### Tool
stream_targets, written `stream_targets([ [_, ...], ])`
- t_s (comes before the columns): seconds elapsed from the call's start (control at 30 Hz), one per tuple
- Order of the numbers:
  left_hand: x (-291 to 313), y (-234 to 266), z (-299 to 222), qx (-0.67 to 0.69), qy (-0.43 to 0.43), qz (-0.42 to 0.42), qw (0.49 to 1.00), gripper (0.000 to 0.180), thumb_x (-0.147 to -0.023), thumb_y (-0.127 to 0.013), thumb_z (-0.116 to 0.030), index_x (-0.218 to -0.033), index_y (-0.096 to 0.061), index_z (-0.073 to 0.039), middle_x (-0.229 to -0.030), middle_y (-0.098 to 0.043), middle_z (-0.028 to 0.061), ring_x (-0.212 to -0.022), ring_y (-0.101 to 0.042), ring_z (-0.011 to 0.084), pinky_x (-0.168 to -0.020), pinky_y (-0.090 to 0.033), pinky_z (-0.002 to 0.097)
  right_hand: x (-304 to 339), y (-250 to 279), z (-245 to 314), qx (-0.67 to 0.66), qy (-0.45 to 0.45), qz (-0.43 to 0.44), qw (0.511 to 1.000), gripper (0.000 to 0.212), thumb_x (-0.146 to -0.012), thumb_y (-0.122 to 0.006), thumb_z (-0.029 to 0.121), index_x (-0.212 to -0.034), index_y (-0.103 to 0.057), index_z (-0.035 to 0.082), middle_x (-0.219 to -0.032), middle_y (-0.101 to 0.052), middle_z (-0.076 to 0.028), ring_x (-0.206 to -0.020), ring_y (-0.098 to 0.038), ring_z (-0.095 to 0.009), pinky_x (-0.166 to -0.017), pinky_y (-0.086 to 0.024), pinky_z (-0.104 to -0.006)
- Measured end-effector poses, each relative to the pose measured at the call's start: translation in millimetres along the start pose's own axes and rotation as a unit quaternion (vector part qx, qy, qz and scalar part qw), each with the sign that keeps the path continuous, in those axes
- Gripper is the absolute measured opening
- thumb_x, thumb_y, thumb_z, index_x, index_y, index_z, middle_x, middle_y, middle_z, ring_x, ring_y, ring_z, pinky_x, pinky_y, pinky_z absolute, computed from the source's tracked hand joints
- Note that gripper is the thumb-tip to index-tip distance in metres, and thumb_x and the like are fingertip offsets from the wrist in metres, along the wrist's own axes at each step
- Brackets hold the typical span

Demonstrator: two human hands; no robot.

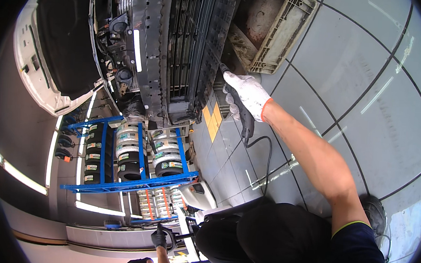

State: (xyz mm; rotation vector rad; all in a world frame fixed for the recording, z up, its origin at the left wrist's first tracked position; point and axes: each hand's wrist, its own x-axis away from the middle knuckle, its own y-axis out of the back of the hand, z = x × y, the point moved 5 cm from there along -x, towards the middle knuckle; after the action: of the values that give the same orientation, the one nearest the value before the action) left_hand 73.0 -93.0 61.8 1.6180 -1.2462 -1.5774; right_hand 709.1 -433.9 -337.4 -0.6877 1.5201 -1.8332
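My right hand (246, 91), in a soiled white glove with an orange cuff, is closed round a black pistol-grip tool (245, 121). A thin black hose (269, 157) runs from the butt of its grip. The tool's slim front end points at the lower front of a car (151, 64), whose bumper cover is off. Dark slats and a finned grille or radiator (182, 46) show there. No hand that I can tell as my left one is in view. A smaller black-gloved hand (159, 236), apparently another person's, grips a dark looped handle (170, 237) at the lower left.
The raised white bonnet (31, 70) stands at the left. A dirty pale plastic crate or panel (286, 31) lies by the car on grey floor tiles (342, 57). Blue racks (133, 187) hold several tyres. Black-clad knees (281, 239) and a dark shoe (374, 216) are close below.
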Motion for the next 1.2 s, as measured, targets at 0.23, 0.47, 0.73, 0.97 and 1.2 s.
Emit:
stream_targets([
  [0.23,-20,40,-12,-0.089,0.029,0.015,0.995,0.08,-0.1,-0.068,-0.074,-0.059,-0.065,-0.005,-0.05,-0.056,0.0049,-0.04,-0.049,0.0184,-0.042,-0.038,0.038,12,-14,0,0.145,0.017,-0.106,0.984,0.042,-0.113,-0.063,0.042,-0.112,-0.057,0.0,-0.066,-0.056,-0.007,-0.044,-0.054,-0.02,-0.043,-0.051,-0.0406],
  [0.47,-44,70,-27,-0.083,-0.073,-0.038,0.993,0.083,-0.103,-0.066,-0.07,-0.06,-0.07,0.001,-0.05,-0.06,0.0104,-0.044,-0.052,0.0234,-0.05,-0.041,0.0464,17,-22,-4,0.236,-0.004,-0.143,0.961,0.048,-0.111,-0.065,0.046,-0.11,-0.061,-0.002,-0.066,-0.057,-0.006,-0.047,-0.058,-0.02,-0.044,-0.051,-0.0396],
  [0.73,33,13,-27,-0.13,-0.078,-0.133,0.979,0.077,-0.111,-0.054,-0.061,-0.075,-0.079,0.002,-0.062,-0.073,0.0125,-0.057,-0.067,0.0273,-0.062,-0.05,0.0477,12,-31,-10,0.237,0.065,-0.198,0.949,0.047,-0.11,-0.066,0.044,-0.117,-0.064,-0.002,-0.065,-0.058,-0.006,-0.046,-0.059,-0.02,-0.042,-0.051,-0.0389],
  [0.97,79,-32,-38,-0.203,-0.054,-0.179,0.961,0.074,-0.108,-0.055,-0.064,-0.084,-0.079,0.002,-0.084,-0.075,0.028,-0.082,-0.07,0.0542,-0.07,-0.048,0.0596,38,-38,-6,0.262,0.023,-0.199,0.944,0.045,-0.11,-0.066,0.044,-0.116,-0.064,-0.001,-0.068,-0.059,-0.007,-0.047,-0.059,-0.019,-0.042,-0.051,-0.0385],
  [1.2,50,-22,-28,-0.078,-0.018,-0.029,0.996,0.072,-0.102,-0.069,-0.066,-0.085,-0.082,0.003,-0.074,-0.076,0.023,-0.069,-0.074,0.0389,-0.071,-0.053,0.0536,72,-31,8,0.241,0.006,-0.195,0.951,0.048,-0.109,-0.066,0.047,-0.117,-0.065,-0.001,-0.068,-0.058,-0.006,-0.048,-0.059,-0.018,-0.043,-0.053,-0.0386],
])
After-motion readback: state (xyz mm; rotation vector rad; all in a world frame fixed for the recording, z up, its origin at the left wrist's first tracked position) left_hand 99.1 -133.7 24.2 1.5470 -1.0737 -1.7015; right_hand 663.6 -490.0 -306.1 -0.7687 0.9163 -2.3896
